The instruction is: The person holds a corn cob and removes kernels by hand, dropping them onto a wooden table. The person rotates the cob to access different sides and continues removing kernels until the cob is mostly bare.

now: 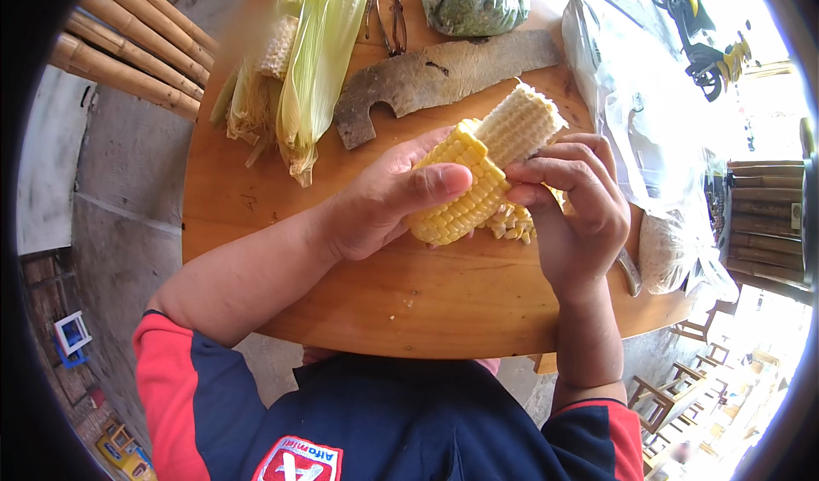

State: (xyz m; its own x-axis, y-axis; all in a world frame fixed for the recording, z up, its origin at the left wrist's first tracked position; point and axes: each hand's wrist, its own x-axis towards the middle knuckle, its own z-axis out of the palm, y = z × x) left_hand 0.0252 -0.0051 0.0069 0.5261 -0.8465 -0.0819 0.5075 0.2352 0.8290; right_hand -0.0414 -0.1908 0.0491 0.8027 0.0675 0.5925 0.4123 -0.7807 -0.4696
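My left hand is closed around the lower part of a yellow corn cob, its thumb lying across the kernels. The cob's upper part is stripped of kernels and shows pale. Against the cob's right side, at the edge of the kernel rows, are the bent fingers of my right hand; whether they pinch a kernel cannot be told. Below the cob, partly hidden by my hands, loose corn kernels lie in a heap on the wooden table.
Corn husks with a stripped cob lie at the back left. Behind my hands are a flat brown sheet, eyeglasses and a plastic bag of green food. Clear plastic bags and a knife handle are at the right.
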